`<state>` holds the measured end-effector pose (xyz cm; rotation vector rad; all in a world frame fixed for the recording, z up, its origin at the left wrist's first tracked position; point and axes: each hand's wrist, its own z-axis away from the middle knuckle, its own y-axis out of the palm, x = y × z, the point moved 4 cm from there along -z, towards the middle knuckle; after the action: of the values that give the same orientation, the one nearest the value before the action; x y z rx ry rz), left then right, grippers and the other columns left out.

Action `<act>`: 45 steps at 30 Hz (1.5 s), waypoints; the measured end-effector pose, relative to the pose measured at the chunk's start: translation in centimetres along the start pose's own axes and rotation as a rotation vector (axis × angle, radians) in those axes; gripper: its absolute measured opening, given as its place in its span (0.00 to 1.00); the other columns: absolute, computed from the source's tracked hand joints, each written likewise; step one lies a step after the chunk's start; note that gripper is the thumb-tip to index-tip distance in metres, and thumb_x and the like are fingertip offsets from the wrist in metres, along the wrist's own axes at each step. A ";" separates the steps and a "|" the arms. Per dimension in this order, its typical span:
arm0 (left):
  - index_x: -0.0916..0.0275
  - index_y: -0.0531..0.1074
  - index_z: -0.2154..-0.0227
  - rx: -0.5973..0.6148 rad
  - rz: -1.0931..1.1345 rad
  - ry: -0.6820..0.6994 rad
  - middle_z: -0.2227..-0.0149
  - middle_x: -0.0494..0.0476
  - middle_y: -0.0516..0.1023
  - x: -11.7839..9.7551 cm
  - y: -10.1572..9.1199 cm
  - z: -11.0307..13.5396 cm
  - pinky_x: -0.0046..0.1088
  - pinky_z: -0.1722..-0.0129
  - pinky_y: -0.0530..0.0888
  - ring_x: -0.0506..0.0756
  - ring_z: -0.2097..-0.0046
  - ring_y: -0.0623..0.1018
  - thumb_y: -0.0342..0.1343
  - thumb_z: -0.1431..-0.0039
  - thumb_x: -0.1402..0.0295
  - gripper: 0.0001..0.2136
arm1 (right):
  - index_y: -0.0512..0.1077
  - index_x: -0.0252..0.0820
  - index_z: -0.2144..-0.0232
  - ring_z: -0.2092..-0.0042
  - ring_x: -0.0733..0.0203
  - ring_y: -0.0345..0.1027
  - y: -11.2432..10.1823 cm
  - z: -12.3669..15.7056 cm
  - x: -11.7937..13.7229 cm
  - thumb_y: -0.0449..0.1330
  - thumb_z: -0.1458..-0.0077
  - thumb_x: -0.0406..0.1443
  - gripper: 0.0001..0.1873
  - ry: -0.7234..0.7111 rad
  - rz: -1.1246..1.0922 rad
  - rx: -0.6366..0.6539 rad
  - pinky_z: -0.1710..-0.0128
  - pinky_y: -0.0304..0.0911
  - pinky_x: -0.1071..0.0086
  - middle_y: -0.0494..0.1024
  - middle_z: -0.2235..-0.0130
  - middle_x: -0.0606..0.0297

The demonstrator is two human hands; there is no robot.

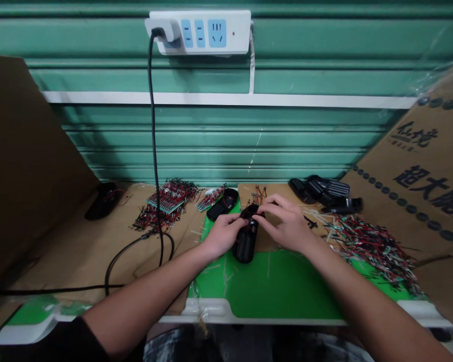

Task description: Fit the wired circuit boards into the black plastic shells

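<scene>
A long, rounded black plastic casing (245,244) stands just in front of me over the green tabletop, its upper end between my hands. My left hand (225,235) grips the casing's left side near the top, with thumb and fingers closed. At the upper right of the same casing, my right hand (285,221) has its thumb and forefinger pinched together. What lies between those fingertips is too small to make out. Thin wires show inside the casing's upper end. Another black casing (223,203) with a red wire lies just behind my left hand.
Wired green circuit boards (169,196) are heaped at the left. A larger pile of red and black wired parts (377,251) spreads at the right, below several black casings (320,188). A black cable (153,125) hangs from the power strip (202,32). Cardboard walls (411,176) flank the table.
</scene>
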<state>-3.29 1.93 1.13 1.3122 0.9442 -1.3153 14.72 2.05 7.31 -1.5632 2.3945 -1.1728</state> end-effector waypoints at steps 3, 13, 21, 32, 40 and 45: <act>0.64 0.82 0.71 -0.014 0.062 -0.014 0.72 0.53 0.80 -0.4 -0.2 -0.2 0.26 0.68 0.63 0.53 0.70 0.73 0.68 0.52 0.58 0.13 | 0.78 0.43 0.55 0.54 0.52 0.73 0.0 0.1 0.0 0.64 0.39 0.34 0.09 -0.028 -0.035 0.132 0.54 0.72 0.59 0.75 0.54 0.54; 0.63 0.78 0.57 -0.031 0.014 0.028 0.66 0.58 0.84 -1.1 -0.8 -0.3 0.30 0.64 0.72 0.56 0.67 0.80 0.70 0.50 0.55 0.22 | 0.76 0.45 0.50 0.55 0.53 0.76 1.2 1.2 -1.9 0.64 0.34 0.35 0.11 -0.018 0.003 0.323 0.55 0.72 0.60 0.80 0.57 0.58; 0.60 0.77 0.43 -0.083 -0.716 0.652 0.46 0.68 0.79 -4.6 -1.2 1.8 0.41 0.39 0.71 0.66 0.44 0.77 0.71 0.46 0.63 0.27 | 0.76 0.42 0.52 0.55 0.50 0.77 1.1 1.2 -3.5 0.67 0.36 0.38 0.11 0.061 0.088 0.173 0.53 0.72 0.58 0.82 0.55 0.56; 0.63 0.77 0.46 -0.387 -1.035 0.696 0.49 0.67 0.81 -3.7 -4.2 -0.7 0.44 0.43 0.77 0.65 0.47 0.81 0.63 0.39 0.61 0.21 | 0.61 0.39 0.32 0.55 0.47 0.75 -0.9 1.0 -6.4 0.62 0.35 0.42 0.34 0.309 0.246 0.097 0.52 0.72 0.54 0.79 0.51 0.51; 0.65 0.78 0.49 -0.449 -1.209 0.542 0.50 0.69 0.81 -3.4 -5.6 -1.9 0.46 0.41 0.75 0.68 0.45 0.79 0.61 0.38 0.59 0.19 | 0.78 0.33 0.50 0.48 0.38 0.73 -5.8 2.2 -12.5 0.62 0.39 0.39 0.19 0.636 0.801 0.224 0.46 0.67 0.53 0.78 0.50 0.43; 0.66 0.75 0.47 -0.467 -1.239 0.468 0.49 0.70 0.81 -3.5 -5.4 -1.9 0.48 0.41 0.74 0.69 0.44 0.78 0.60 0.39 0.59 0.21 | 0.81 0.39 0.55 0.53 0.40 0.77 -6.3 2.8 -13.3 0.62 0.39 0.42 0.16 0.783 0.791 0.304 0.53 0.69 0.56 0.81 0.52 0.45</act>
<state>-8.56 5.23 3.69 0.5921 2.4550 -1.4794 27.19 9.93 4.60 0.0321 2.5754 -1.9710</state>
